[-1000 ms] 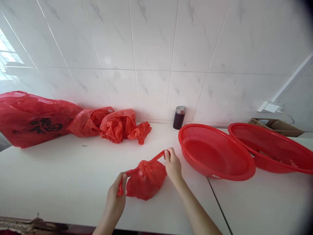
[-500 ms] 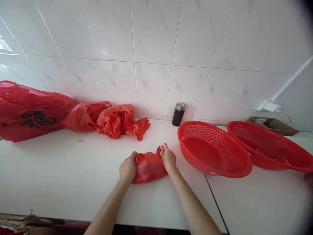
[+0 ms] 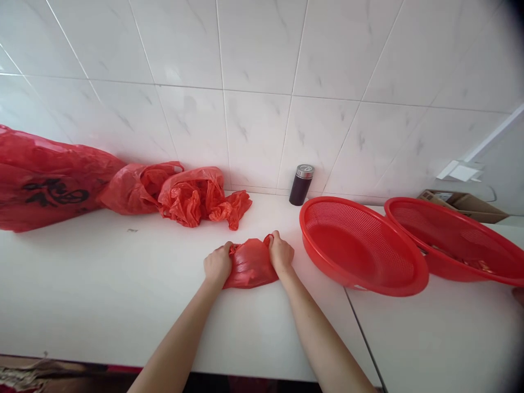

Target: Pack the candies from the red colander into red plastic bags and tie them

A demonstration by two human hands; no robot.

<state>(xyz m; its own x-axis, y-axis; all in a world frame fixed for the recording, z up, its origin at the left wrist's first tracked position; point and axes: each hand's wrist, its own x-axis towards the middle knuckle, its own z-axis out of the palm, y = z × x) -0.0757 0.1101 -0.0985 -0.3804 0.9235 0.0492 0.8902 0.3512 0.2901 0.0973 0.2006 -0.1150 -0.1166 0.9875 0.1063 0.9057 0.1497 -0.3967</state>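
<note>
From where I stand, only the person's arms and hands show. The left hand [image 3: 218, 263] and the right hand [image 3: 280, 253] are bare, and the knuckles make a row of small ridges across the back of each. The left forearm [image 3: 176, 338] and the right forearm [image 3: 323, 338] are uncovered too, slim and smooth, widening a little toward the elbow. The fingernails are hidden from view.

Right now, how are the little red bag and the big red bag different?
The little red bag is a small bundle; the big red bag is much larger. The little one is plain, the big one bears black writing. The left hand and right hand grip the little one; the big one lies untouched. Both are red plastic.
</note>
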